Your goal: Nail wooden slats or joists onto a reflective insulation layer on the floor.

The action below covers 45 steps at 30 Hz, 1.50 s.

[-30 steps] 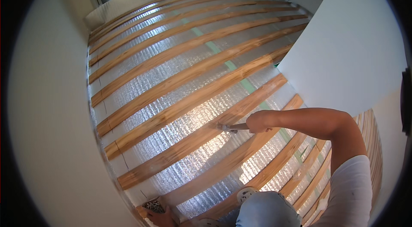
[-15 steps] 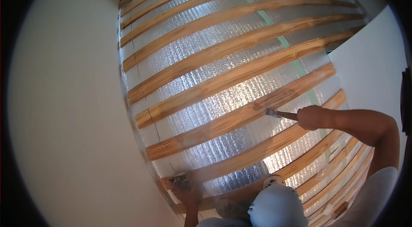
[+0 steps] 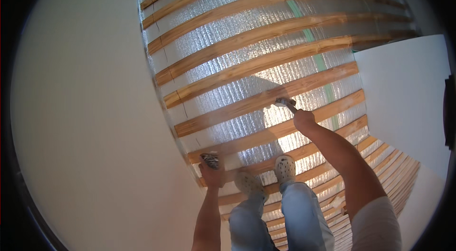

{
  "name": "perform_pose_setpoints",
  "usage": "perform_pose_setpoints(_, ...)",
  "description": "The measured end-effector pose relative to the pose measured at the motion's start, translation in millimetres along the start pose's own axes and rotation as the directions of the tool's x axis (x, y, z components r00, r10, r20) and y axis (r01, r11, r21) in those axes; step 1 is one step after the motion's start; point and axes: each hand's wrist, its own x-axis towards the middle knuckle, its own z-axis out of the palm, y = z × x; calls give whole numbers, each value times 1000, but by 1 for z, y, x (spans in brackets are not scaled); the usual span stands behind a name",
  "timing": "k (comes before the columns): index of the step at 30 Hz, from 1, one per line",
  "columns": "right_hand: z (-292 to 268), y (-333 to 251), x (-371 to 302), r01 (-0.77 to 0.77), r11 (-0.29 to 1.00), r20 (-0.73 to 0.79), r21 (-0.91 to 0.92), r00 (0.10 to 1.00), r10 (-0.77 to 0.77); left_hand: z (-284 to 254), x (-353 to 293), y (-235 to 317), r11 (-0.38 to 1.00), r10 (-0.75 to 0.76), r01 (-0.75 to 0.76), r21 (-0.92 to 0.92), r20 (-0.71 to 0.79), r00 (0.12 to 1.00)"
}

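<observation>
Hammer (image 3: 285, 103) gripped in the right hand (image 3: 303, 119), metal head down on a wooden batten (image 3: 266, 99), handle running back into the fist. Right grip closed fully around the handle, fingers wrapped, arm stretched forward from the lower right. Just beyond the hammer head, silver foil insulation (image 3: 228, 47) showing in strips between the battens, crinkled and bright where sunlight falls. A green tape line (image 3: 317, 56) crossing the foil and battens, up and to the right of the right grip.

Left hand (image 3: 212, 175) low and to the left of the right grip, well apart from it, closed around a small dark object (image 3: 209, 160) with a speckled top; too small and blurred to say what it is. Left grip curled tight, resting at the end of a batten next to the cream wall (image 3: 95, 108).

Between the two grips and nearer the body, two feet in pale perforated clogs (image 3: 285, 168), standing on the battens, blue jeans (image 3: 299, 217) above them. Beyond the right grip, to the right, a white panel (image 3: 408, 94) covering part of the battens. More battens fanning out below that panel, toward the lower right.
</observation>
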Motion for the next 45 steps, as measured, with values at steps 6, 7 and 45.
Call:
perform_pose_setpoints(6, 16, 0, -62, -174, 856, -107, 487, 961, 256, -87, -104, 77, 988, 46, -76, 134, 214, 976)
perform_pose_setpoints(7, 33, 9, -77, -190, 832, -89, 521, 957, 275, -102, -125, 75, 983, 18, -64, 170, 261, 965)
perform_pose_setpoints(45, 183, -69, -771, -538, -287, 608, 792, 737, 295, -396, -252, 152, 962, 189, -254, 101, 429, 883)
